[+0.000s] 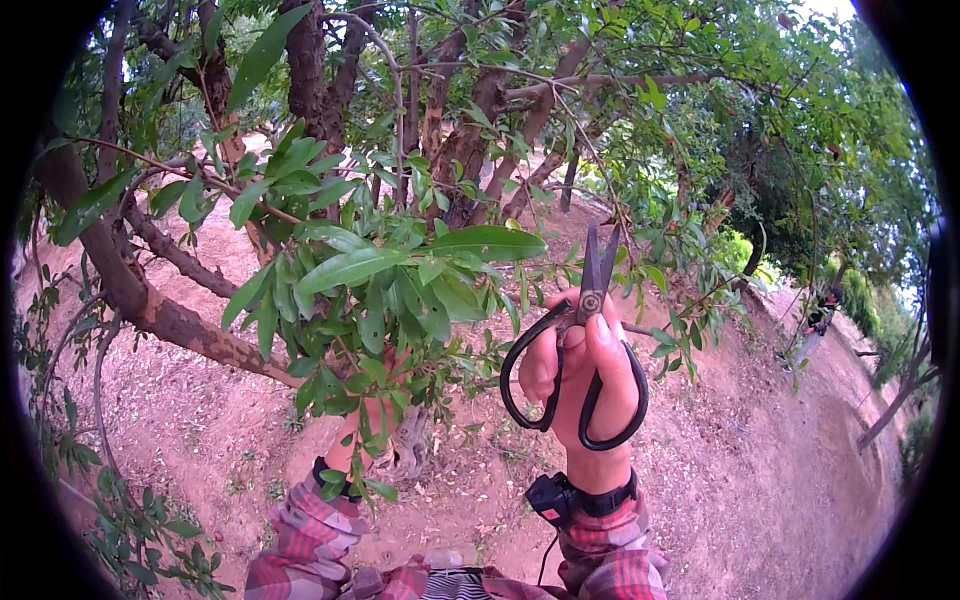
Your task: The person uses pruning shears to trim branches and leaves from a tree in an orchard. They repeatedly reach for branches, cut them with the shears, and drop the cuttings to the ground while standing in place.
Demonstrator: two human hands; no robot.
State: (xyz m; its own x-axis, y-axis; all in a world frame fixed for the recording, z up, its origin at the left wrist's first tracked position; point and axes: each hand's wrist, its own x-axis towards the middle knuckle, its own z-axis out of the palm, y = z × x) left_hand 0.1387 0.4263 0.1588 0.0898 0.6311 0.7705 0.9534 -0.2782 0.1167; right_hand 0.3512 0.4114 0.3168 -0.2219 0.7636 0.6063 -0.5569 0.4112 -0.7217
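My right hand (596, 360) is raised and holds a pair of scissors (592, 296) with black loop handles. Fingers and thumb pass through the loops, and the dark blades point up with their tips a little apart. Just beyond the tips hangs a thin twig (600, 157). To the left, my left hand (386, 401) reaches up into a dense cluster of green leaves (397, 277). Foliage hides most of its fingers, so whether it grips a stem cannot be seen.
A thick tree branch (187, 322) with patchy bark crosses the left side. Several trunks (465, 142) rise behind the leaves. Dry, sloping soil (735, 450) covers the ground. A person (817, 319) is far off at right. A strapped device (559, 499) sits on my right wrist.
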